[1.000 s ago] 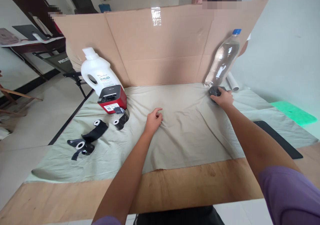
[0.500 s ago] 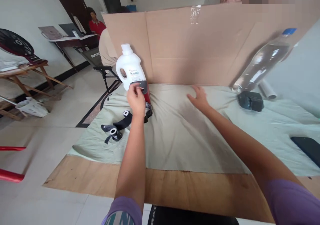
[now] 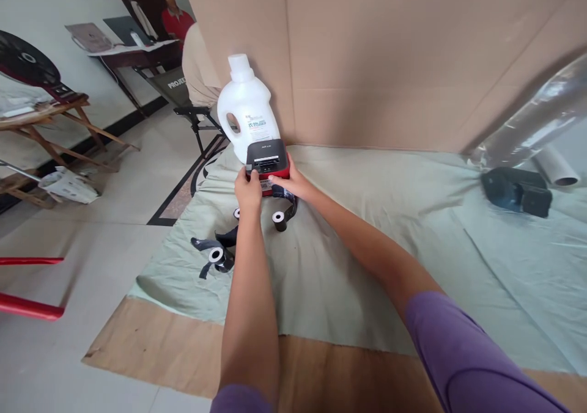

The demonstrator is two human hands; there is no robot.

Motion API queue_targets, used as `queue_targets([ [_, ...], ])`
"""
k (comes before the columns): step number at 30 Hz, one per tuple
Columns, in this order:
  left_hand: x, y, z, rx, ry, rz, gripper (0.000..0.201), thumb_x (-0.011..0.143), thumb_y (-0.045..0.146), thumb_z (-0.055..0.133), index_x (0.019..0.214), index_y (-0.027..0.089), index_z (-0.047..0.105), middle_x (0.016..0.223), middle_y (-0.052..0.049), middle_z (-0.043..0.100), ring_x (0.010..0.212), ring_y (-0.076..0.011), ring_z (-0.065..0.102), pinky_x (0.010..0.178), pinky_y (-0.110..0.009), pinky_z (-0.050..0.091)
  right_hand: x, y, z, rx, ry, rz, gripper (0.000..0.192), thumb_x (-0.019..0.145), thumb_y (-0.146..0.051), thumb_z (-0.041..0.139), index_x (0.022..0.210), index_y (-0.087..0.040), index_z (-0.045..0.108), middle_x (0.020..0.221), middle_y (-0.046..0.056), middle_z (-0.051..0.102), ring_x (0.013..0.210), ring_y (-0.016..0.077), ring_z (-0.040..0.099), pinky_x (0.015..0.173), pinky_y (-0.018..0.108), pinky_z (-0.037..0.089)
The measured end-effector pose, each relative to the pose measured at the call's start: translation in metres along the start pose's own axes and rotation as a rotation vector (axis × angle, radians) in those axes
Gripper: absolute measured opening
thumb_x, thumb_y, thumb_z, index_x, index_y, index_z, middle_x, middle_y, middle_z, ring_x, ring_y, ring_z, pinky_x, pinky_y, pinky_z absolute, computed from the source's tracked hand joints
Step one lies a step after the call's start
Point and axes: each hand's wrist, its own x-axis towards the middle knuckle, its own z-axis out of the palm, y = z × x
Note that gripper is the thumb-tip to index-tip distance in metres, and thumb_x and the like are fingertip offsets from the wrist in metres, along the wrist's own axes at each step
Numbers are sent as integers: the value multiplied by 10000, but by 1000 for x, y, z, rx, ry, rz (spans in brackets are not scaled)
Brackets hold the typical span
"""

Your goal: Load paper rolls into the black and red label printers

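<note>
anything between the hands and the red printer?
No. The left hand and right hand both already touch the front of the red printer; nothing visible sits between them and it.

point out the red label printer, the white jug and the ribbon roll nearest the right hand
red label printer (image 3: 267,157): head view, on its black top panel.
white jug (image 3: 245,109): head view, on its body right of the handle hole.
ribbon roll (image 3: 277,218): head view, on its white core, just below the right hand (image 3: 290,182).

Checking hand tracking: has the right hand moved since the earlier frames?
Yes. The right hand has crossed the pale green cloth, leaving the black device beside the clear plastic bottle, and now touches the red-and-black label printer by the white jug.
</note>
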Motion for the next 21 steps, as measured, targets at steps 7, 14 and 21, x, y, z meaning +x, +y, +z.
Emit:
queue_targets([
  [7, -12, 26, 10, -71, -6, 8, 301, 845, 219, 588, 1126, 128, 644, 1012, -80, 727, 1005, -180, 673, 986, -318, 505, -12, -21, -11, -20, 8, -5, 1243, 655, -707, 784, 1610, -266, 123, 1514, 38, 509, 1415, 254, 458, 1226, 454, 327],
  [14, -51, 96, 46, -273, -136, 152, 474, 883, 355, 670, 1298, 132, 619, 1267, -118, 688, 1212, -222, 638, 1085, -348, 477, -55, -90, -66, -68, 170, -181, 1217, 715, -789, 672, 1618, -285, 31, 1601, 54, 379, 1477, 264, 364, 1244, 449, 295],
  [21, -159, 138, 87, -562, -395, 197, 585, 858, 562, 682, 1306, 187, 665, 1371, -90, 646, 1348, -259, 551, 1168, -375, 420, -160, -134, -146, -181, 284, -212, 1256, 685, -646, 800, 1613, -270, 42, 1621, 107, 317, 1484, 289, 341, 1243, 482, 262],
])
